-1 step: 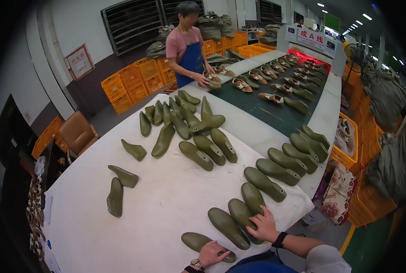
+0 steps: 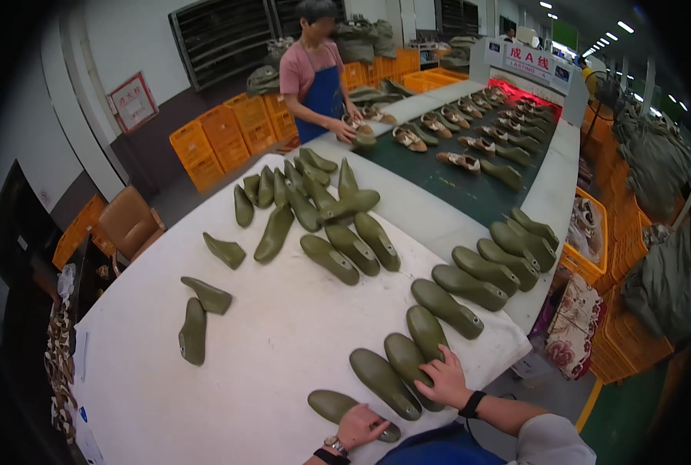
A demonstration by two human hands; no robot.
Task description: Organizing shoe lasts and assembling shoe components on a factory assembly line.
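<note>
Shoe-last [image 2: 330, 404] under left hand [image 2: 359, 428]; notice [image 2: 133, 103] seemingly red-lettered.

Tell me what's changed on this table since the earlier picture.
Nothing has visibly moved, been taken hold of or been let go; only the whole view shifted slightly up and left. The left hand stays on one green shoe form, the right hand on the row beside it. The other shoe forms lie as before.

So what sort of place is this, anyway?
Most likely a shoe factory: olive-green, foot-shaped forms lie across a white cloth-covered table, brown-and-white shoes sit on a dark green, flat belt, and orange lattice-sided crates stand stacked nearby.
</note>
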